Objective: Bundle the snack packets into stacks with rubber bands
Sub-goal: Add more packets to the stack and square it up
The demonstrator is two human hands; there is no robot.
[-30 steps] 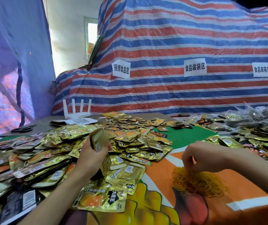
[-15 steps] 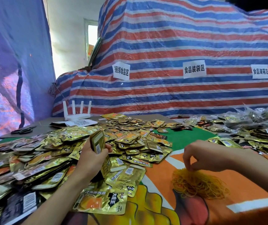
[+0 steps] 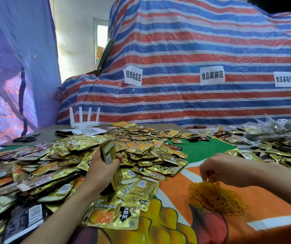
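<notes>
Back wall: red-white-blue striped tarp (image 3: 194, 50) draped over something bulky, three white paper signs (image 3: 212, 75) with Chinese text stuck across it. Left side — translucent blue tarp (image 3: 9, 67), light glowing through. Between them a white wall (image 3: 74, 41) and a small window (image 3: 101, 37), bright daylight. Table under a printed orange-green cover (image 3: 199, 150); far-left corner has a brown board (image 3: 53, 131) carrying a white four-antenna router (image 3: 84, 123) and black scissors (image 3: 26, 138).

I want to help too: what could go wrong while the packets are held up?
The rubber bands lie tangled, so the right hand pinching at them may lift several at once. The left hand alone grips the upright stack of packets; the shiny packets could slide apart.
</notes>
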